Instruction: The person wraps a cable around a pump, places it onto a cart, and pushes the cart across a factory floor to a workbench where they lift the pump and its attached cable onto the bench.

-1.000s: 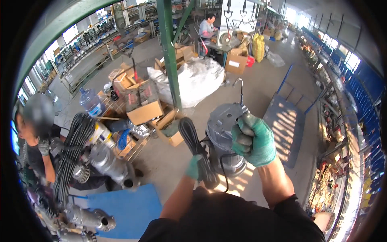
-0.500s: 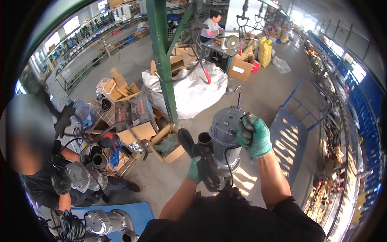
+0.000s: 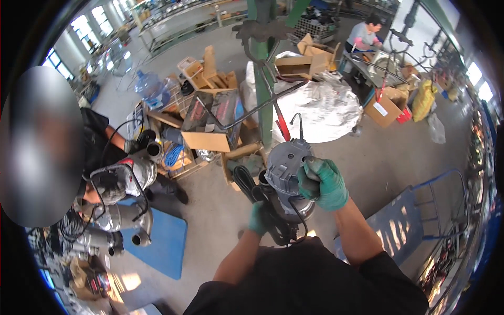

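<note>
Two hands: the left hand (image 3: pixel 258 218) and the right hand (image 3: pixel 323 184) are wearing green knitted gloves (image 3: pixel 336 197), with a grey coating covering the right one's fingers (image 3: pixel 311 182).
Left grip: fingers are wrapping around a thick loop of smooth black cable (image 3: pixel 271 210).
Right grip: fingers are clenching at the pump's upper edge, the fist hiding whatever it is closing on.
Bulky wrap: a white sheet (image 3: pixel 325 107) is creasing and shining behind a green metal post (image 3: pixel 266 100).
Yellow sack: a lumpy sack (image 3: pixel 424 100) is slumping near a brown cardboard box (image 3: pixel 387 106).
Writing: a white label (image 3: pixel 380 109) is showing on that box, and red print is marking a dark box (image 3: pixel 229 107); both are too small to read.
Pump: a grey metal cylinder, the pump (image 3: pixel 287 170) is sitting between the hands, before the body, its flat round top facing up and a thin bent rod (image 3: pixel 302 126) rising there.
</note>
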The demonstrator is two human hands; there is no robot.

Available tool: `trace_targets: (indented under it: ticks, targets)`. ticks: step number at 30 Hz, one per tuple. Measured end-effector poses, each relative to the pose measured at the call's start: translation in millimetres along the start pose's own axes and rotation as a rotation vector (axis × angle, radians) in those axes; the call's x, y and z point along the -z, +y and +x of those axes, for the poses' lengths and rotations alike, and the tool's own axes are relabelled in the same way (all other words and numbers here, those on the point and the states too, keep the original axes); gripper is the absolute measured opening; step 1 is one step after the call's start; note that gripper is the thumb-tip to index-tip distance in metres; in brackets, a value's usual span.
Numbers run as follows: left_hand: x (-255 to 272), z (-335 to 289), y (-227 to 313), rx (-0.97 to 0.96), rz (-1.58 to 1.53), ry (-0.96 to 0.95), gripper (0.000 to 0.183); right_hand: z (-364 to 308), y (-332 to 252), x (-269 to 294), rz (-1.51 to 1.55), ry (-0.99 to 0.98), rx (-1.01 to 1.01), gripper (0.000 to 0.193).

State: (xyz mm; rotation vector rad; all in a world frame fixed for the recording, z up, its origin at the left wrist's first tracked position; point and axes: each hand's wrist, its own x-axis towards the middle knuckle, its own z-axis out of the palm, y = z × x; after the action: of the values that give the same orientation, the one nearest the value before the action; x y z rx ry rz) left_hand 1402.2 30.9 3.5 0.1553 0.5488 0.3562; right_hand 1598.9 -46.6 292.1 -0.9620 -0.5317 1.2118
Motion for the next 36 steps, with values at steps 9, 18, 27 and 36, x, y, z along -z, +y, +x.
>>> trace_targets:
  ticks: [9,18,27,36]
  targets:
    - [12.9,-11.0,-25.9,-0.125,-0.095,0.165,0.048,6.2,18.0,-7.8,-0.134,-0.153,-0.178,0.048]
    - [104.0,-14.1,-29.6,-0.139,-0.147,0.183,0.053,-7.1,39.4,-42.2,-0.124,-0.026,-0.263,0.044]
    - [167.8,-18.3,-7.1,-0.288,-0.045,0.289,0.060,-15.1,68.7,-18.0,-0.299,-0.205,-0.309,0.048]
    - [78.6,-72.3,6.7,-0.649,0.787,0.671,0.035,24.6,68.9,-1.4,0.086,-0.124,-0.430,0.045]
